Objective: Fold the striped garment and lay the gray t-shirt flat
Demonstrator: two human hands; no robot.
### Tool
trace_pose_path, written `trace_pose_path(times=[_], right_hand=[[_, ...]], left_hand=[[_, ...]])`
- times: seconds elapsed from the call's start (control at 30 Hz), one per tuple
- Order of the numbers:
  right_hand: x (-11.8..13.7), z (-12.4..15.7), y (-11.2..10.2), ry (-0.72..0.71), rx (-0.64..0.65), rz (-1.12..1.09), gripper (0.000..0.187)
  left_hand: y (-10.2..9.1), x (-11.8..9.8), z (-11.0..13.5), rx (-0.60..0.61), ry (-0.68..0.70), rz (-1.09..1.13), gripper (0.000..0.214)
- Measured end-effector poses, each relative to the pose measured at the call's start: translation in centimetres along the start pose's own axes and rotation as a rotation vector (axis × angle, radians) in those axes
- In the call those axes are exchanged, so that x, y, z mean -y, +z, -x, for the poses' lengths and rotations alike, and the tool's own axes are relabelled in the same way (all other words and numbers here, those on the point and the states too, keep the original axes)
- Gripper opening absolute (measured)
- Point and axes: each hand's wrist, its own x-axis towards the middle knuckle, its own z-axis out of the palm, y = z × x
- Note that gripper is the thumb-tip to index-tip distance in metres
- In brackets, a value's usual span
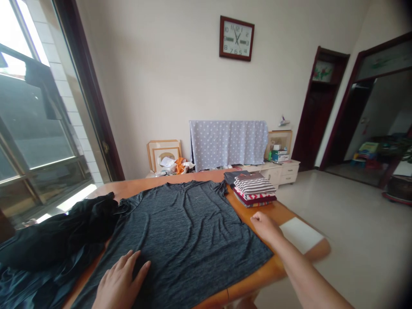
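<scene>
A dark grey T-shirt [180,231] lies spread out over the wooden table, its neckline toward the far edge and soft creases running down its front. Over its lower left part is my left hand [120,279], fingers stretched and thumb apart, with nothing held. My right hand [265,225] is curled closed just beyond the shirt's right side, over bare table, and I see no cloth in it. Near that hand stands a stack of folded clothes [255,189], with a striped piece on top.
Black clothes [61,231] are heaped on the left of the table. A white sheet [302,235] lies at the right end of the wooden table [280,210]. Behind it, a low white cabinet [286,174] carries picture frames and a dotted cloth [230,143] draped over something.
</scene>
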Motion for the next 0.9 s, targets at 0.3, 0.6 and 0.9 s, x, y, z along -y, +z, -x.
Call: trace_pose_path(times=[0.3, 0.6, 0.9], right_hand=[[-1.8, 4.6, 0.3, -0.06, 0.143, 0.123, 0.028], [-4.9, 5.1, 0.2, -0.084, 0.001, -0.179, 0.018], [-5.1, 6.5, -0.5, -0.068, 0.005, -0.083, 0.017]], left_hand=[[-2.5, -2.1, 2.2, 0.079, -0.034, -0.05, 0.068], [-4.1, -2.1, 3.3, 0.157, -0.098, -0.064, 0.081], [-3.7, 0.3, 4.6, 0.179, -0.117, -0.094, 0.088]])
